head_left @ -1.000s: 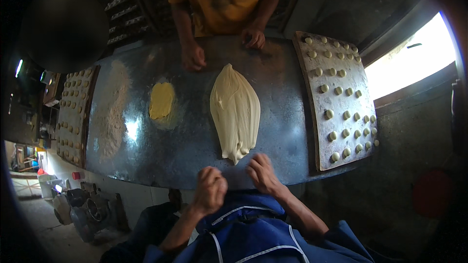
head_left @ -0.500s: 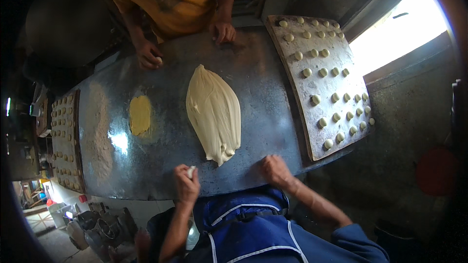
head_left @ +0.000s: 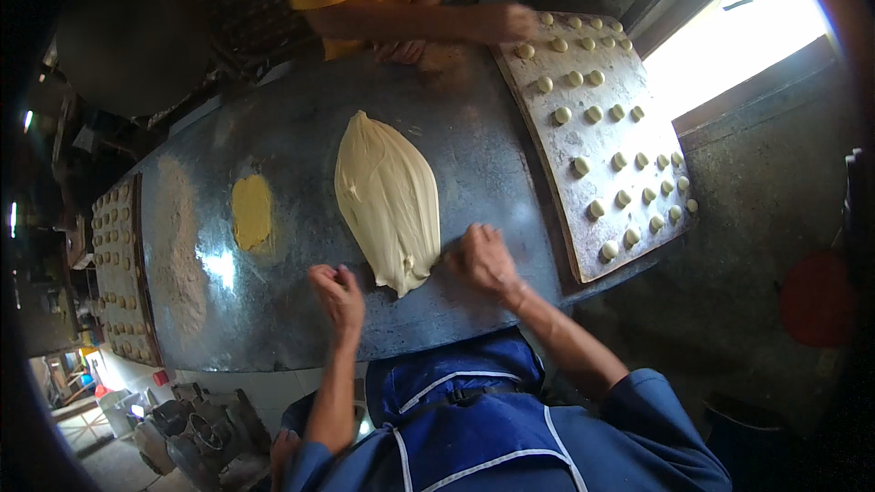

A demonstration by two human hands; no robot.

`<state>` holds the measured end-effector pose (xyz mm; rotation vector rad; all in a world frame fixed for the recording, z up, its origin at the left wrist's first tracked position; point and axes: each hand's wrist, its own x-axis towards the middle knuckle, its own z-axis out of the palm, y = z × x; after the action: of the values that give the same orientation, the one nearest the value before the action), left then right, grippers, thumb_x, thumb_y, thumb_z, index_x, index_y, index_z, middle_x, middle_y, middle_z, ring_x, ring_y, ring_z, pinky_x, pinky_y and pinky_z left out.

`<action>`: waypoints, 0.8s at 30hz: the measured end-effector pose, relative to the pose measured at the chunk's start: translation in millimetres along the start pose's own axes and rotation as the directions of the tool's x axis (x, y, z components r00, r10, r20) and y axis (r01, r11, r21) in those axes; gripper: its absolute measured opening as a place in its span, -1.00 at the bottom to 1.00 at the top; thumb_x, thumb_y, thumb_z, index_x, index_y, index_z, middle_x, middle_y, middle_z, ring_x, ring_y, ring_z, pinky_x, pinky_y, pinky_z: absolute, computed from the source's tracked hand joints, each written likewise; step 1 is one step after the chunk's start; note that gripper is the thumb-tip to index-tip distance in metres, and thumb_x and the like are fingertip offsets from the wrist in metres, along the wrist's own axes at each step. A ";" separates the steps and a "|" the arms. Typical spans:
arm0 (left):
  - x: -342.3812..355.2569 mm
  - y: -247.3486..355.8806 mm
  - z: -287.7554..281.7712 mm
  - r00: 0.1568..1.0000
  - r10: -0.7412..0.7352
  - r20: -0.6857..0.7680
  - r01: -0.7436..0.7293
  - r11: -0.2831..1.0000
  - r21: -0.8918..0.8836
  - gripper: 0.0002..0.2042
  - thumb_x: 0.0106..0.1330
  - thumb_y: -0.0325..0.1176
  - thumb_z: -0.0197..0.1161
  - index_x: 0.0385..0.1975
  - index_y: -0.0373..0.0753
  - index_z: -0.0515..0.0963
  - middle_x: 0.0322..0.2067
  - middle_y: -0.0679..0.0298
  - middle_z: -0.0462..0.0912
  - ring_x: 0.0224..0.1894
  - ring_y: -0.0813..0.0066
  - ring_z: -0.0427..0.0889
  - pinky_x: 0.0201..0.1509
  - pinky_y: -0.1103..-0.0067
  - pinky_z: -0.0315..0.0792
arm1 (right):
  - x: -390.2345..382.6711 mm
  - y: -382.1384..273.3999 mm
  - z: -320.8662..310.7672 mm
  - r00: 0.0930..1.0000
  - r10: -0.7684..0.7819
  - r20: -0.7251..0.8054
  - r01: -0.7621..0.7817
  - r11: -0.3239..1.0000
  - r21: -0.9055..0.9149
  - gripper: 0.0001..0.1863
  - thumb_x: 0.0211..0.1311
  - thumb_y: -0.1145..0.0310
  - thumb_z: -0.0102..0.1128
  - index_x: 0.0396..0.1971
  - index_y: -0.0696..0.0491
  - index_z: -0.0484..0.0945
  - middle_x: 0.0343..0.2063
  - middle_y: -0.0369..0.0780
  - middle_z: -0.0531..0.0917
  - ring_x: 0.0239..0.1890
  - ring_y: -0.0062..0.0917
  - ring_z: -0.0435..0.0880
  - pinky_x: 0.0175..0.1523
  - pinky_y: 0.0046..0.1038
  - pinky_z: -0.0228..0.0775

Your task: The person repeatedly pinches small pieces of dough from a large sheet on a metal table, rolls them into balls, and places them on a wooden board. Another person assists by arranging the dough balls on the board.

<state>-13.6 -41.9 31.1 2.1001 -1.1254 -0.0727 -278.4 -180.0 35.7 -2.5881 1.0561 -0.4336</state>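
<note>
Large dough (head_left: pixel 387 191) on the worktop (head_left: pixel 492 155)

Far left, a loaded tray (head_left: pixel 117 280), then pale powder (head_left: pixel 180 251) and a yellow patch (head_left: pixel 252 212). The left hand (head_left: pixel 341 296), beside the dough's lower end, has curled fingers; I cannot tell whether its grip holds anything. Right of it, the right hand (head_left: pixel 485 260), grip equally unclear, then a board (head_left: pixel 583 139) of pale balls (head_left: pixel 610 251)

At right, a bright window (head_left: pixel 729 50) is set in a grey wall (head_left: pixel 752 146), with a dim red rounded object (head_left: pixel 818 299) below it. At lower left, grey machinery (head_left: pixel 202 435) stands on the floor (head_left: pixel 111 466), near a small red object (head_left: pixel 160 377).
</note>
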 end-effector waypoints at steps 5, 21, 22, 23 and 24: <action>-48.0 2.2 -23.4 0.928 0.358 0.106 -0.340 0.927 -0.160 -0.73 0.36 -0.52 0.27 -0.15 -0.32 0.26 -0.29 0.04 0.34 -0.25 0.08 0.43 -0.10 0.23 0.37 | -83.3 35.7 -0.2 0.933 -0.307 0.188 0.193 0.867 0.459 -0.72 0.22 0.30 0.21 -0.25 0.17 0.38 -0.33 -0.06 0.46 -0.21 -0.17 0.45 -0.02 -0.15 0.26; -10.3 4.2 16.5 0.999 0.025 0.039 -0.022 0.996 -0.085 -0.80 0.38 -0.56 0.18 -0.21 -0.35 0.25 -0.27 0.04 0.36 -0.23 0.05 0.43 -0.07 0.26 0.37 | -13.0 3.9 13.3 0.992 -0.048 -0.113 0.045 0.999 -0.030 -0.76 0.33 0.31 0.19 -0.37 0.13 0.36 -0.41 -0.06 0.41 -0.26 -0.15 0.44 -0.11 -0.12 0.29; -32.9 1.3 5.4 0.996 0.077 0.054 -0.074 0.995 -0.071 -0.81 0.38 -0.58 0.17 -0.20 -0.35 0.25 -0.28 0.04 0.36 -0.23 0.05 0.43 -0.08 0.26 0.37 | -24.5 -22.1 7.5 1.000 -0.017 0.007 0.015 0.977 0.213 -0.74 0.31 0.29 0.22 -0.35 0.14 0.36 -0.41 -0.06 0.40 -0.27 -0.15 0.44 -0.12 -0.10 0.29; -51.7 -0.9 -3.3 0.985 0.145 0.095 -0.137 0.987 -0.083 -0.82 0.37 -0.60 0.15 -0.20 -0.35 0.25 -0.28 0.03 0.35 -0.24 0.05 0.43 -0.08 0.25 0.37 | -45.7 -3.4 8.6 0.996 -0.092 0.005 0.086 0.953 0.290 -0.74 0.30 0.28 0.21 -0.32 0.14 0.38 -0.38 -0.06 0.41 -0.25 -0.16 0.44 -0.11 -0.11 0.29; -61.5 -18.6 -8.4 0.959 0.275 0.068 -0.264 0.954 -0.144 -0.82 0.37 -0.62 0.15 -0.21 -0.35 0.25 -0.30 0.03 0.34 -0.24 0.04 0.42 -0.09 0.25 0.37 | -73.3 32.6 16.4 0.987 -0.163 -0.005 0.153 0.917 0.367 -0.74 0.30 0.27 0.20 -0.29 0.14 0.39 -0.36 -0.05 0.41 -0.23 -0.18 0.45 -0.10 -0.13 0.29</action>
<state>-35.3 14.8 8.3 1.8232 -1.4113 -0.1078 -342.3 -147.1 -3.5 -2.3400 0.6798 -0.5749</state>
